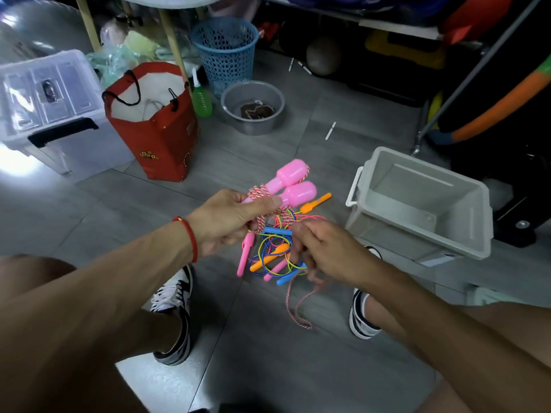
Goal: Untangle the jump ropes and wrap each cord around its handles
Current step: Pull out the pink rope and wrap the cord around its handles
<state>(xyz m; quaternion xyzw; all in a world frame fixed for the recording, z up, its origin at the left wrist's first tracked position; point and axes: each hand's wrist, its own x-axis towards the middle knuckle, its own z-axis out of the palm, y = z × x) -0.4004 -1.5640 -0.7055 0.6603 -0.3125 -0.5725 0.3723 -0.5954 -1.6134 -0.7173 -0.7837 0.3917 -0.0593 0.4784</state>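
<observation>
Pink handles [290, 186] partly hidden by left hand [229, 219]; right hand [325, 251] fingers blurred.

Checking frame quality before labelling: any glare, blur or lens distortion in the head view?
Head view: blown-out glare on the clear storage box at left; wide-angle bending curves the edges; the right hand and red-white cord are slightly motion-blurred; the pink handles stay fairly sharp.

Hands [235, 217] on pink handles [290, 183]
</observation>
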